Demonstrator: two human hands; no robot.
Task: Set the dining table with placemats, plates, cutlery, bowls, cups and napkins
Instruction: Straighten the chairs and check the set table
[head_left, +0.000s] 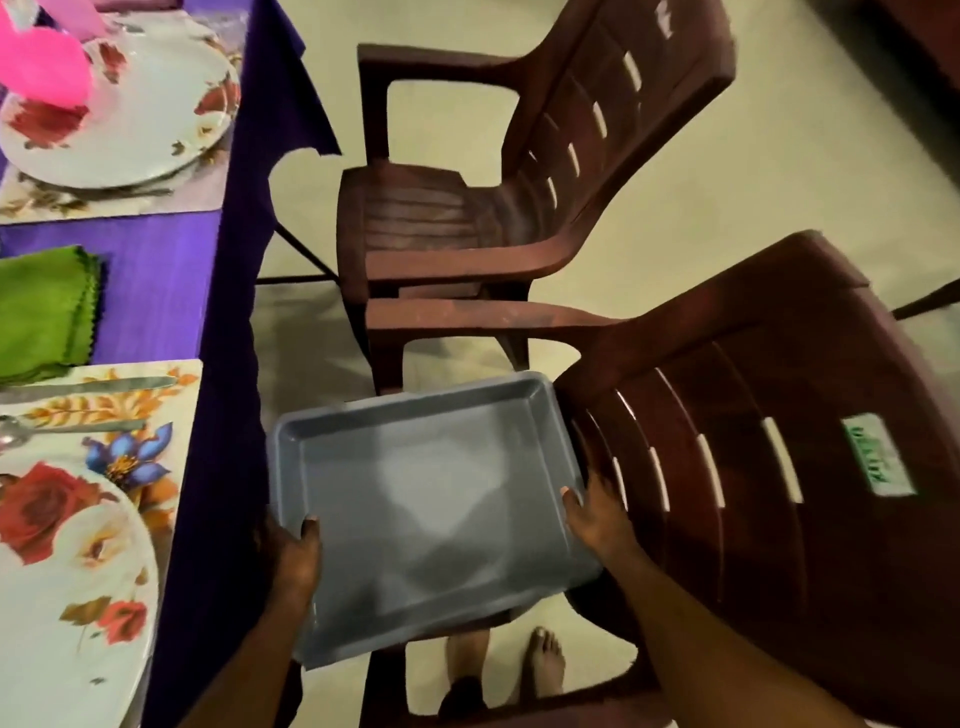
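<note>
Carrying the grey tray (431, 499) level is what matters at this step, and both hands are placed for it: the left hand (291, 556) grips the lower left rim with its thumb hooked over the edge, and the right hand (592, 514) grips the right rim the same way, fingers underneath and out of sight. The tray is empty, so it looks to me as if the carried items are already set out and the tray is being taken away or back for another load. It is best kept flat and close to the body, steered through the gap between the table edge on the left and the dark brown chair (779, 467) at lower right, whose backrest the tray's right corner nearly touches. Bare feet show below the tray at the bottom of the frame, so watch the chair legs.

The tray is a shallow rectangular plastic dish with a raised rim and rounded corners, glossy enough to show pale reflections in its base.

At lower left, on the purple tablecloth (171, 291), a floral placemat (156, 410) carries a rose-patterned plate (67, 571), with a knife (88, 387) and a spoon (52, 428) lying beside it. Further up the left edge sits a folded stack of green napkins (44, 312). In the upper left corner a second plate (140, 104) rests on its own mat, partly covered by something pink and blurred. A second brown chair (493, 208) stands beyond, at upper centre.
</note>
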